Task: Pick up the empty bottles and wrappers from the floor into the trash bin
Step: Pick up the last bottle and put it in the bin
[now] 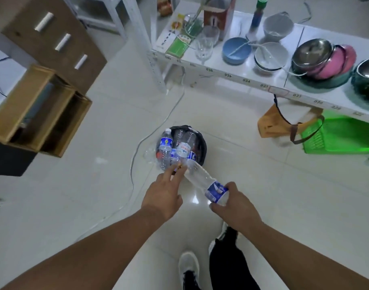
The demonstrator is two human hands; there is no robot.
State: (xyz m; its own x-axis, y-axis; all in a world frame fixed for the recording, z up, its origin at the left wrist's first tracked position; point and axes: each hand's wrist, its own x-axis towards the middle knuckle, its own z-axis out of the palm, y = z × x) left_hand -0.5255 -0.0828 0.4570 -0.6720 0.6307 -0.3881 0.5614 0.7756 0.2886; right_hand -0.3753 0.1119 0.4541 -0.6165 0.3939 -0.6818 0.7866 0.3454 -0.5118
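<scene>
Clear bottle [202, 181] within right hand [234, 204] fingers [218, 208].

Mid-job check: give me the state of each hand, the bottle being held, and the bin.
Right hand: grips the bottle's base end.
Left hand: fingers straight, reaching toward bin, holding nothing.
Held bottle: empty, tilted, neck toward bin.
Trash bin: black-lined, crowded with bottles.

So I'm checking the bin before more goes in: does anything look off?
Yes: the trash bin looks overfull. Bottles stick up above its rim, and the bottle gripped by the right hand lies slanted across the edge.
</scene>
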